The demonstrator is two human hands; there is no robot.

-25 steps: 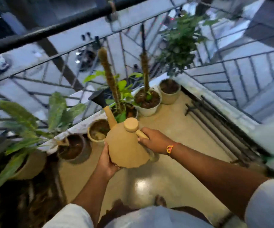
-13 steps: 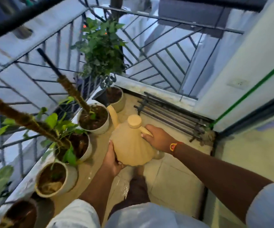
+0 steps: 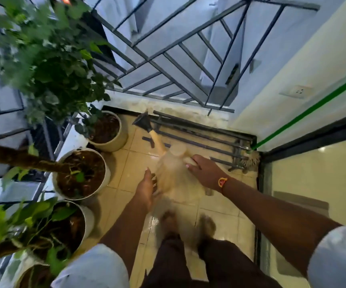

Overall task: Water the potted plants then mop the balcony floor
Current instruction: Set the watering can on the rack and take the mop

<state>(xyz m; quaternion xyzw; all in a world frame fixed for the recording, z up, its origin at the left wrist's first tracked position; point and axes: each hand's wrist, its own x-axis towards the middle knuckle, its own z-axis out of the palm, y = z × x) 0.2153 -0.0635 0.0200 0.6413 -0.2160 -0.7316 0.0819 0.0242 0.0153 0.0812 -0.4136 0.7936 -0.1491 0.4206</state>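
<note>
A tan watering can, blurred by motion, hangs over the tiled floor with its black-tipped spout pointing away from me toward the far rail. My right hand is closed on its handle. My left hand rests flat against the can's left side, fingers spread. Along the left stand white pots of dark soil: a far pot with a bushy plant, a middle pot with a mossy pole, and a near pot with green leaves. A mop head lies in the far right corner.
Dark metal bars lie on the floor by the far edge. A metal railing closes the balcony ahead and at left. A glass door and a white wall with a green stripe stand at right. My feet are on the tiles below.
My view has swung right and down along the row of pots. The watering can has moved toward the far corner and now points away from the pots, still in both hands.
</note>
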